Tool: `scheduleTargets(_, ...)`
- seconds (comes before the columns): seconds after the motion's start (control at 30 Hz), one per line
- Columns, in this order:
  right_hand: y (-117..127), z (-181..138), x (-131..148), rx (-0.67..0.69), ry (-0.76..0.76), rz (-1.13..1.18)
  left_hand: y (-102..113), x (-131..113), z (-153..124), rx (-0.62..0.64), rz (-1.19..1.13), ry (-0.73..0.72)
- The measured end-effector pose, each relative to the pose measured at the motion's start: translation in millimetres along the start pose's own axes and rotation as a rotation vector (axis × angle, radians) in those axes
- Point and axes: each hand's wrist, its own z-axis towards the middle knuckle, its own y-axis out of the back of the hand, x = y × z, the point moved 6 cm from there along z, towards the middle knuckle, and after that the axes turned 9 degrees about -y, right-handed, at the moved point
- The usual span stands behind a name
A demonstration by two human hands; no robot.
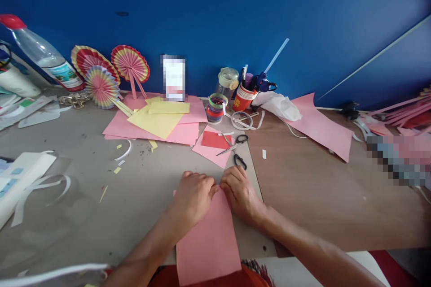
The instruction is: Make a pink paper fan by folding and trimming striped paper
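A sheet of pink paper [208,251] lies lengthwise in front of me, its near end over the table's edge. My left hand [197,195] is closed on the far edge of the sheet, fingers curled and thumb pointing inward. Close beside it, my right hand [239,190] pinches the same far edge, near the right corner. The fingers hide most of that edge, so I cannot tell whether it is folded. Just beyond my right hand lie open scissors [232,147] with black handles, partly over a small red paper piece [212,139].
Pink sheets [117,125] and yellow paper [161,123] lie farther back. Pleated paper fans [130,63] and a bottle [50,56] stand left along the blue wall. A thread roll [216,110], a red cup [243,98] and a curled pink sheet [325,128] are behind and right.
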Motion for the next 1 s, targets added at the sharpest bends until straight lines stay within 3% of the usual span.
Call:
scheduleTargets(0.1, 5.2, 4.4, 0.4, -0.010, -0.030, 0.137, 6.6, 0.6, 3.9, -0.032, -0.029, 0.008)
scheduleTargets(0.27, 5.9, 8.2, -17.0, 0.017, -0.303, 0.435, 19.8, 3.9, 4.9, -0.187, -0.085, 0.031)
scheduleTargets(0.37, 1.3, 10.4, -18.8, 0.091, -0.366, 0.510, 21.4, 2.5, 6.2, -0.224, -0.094, -0.002)
scheduleTargets(0.6, 0.0, 14.1, -20.9, 0.064, -0.443, 0.540, 17.4, 1.3, 9.4, -0.193, -0.105, -0.009)
scheduleTargets(0.8, -4.3, 11.2, -26.5, 0.116, -0.466, 0.703, 16.2, 3.1, 9.1, -0.249, -0.127, -0.031)
scheduleTargets(1.0, -6.4, 11.6, -29.6, 0.120, -0.519, 0.707, 11.0, 2.5, 11.0, -0.183, -0.133, -0.019)
